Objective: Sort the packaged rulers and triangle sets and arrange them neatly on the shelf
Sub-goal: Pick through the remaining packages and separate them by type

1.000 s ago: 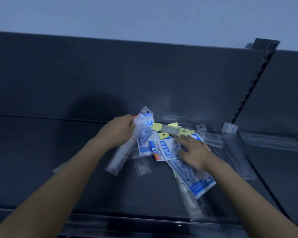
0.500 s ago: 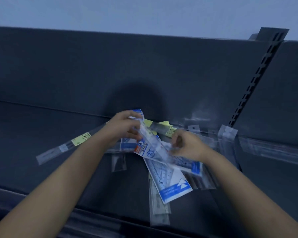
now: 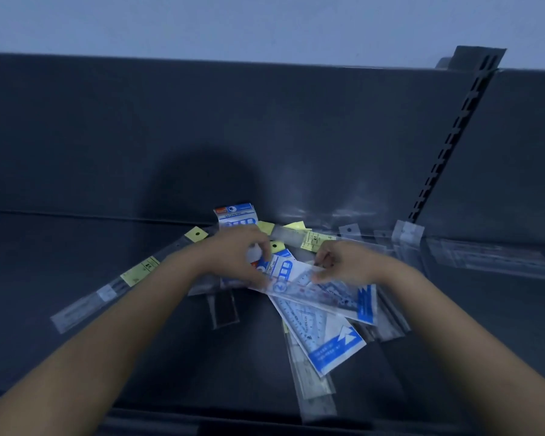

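A jumbled pile of packaged rulers and blue-and-white triangle sets lies on the dark shelf. My left hand and my right hand both pinch one blue-and-white triangle set pack at the top of the pile, the left at its left end, the right on its upper edge. A second triangle set lies beneath it, pointing toward me. A third triangle set leans behind my left hand. A long clear ruler pack with yellow labels lies diagonally at the left.
More clear ruler packs lie along the shelf back at the right. A slotted upright divides the back panel. Another clear ruler sticks out toward the shelf's front edge.
My left hand dropped the long clear ruler at the left and came to the triangle set. My right hand rose from the pile and now pinches that same pack.
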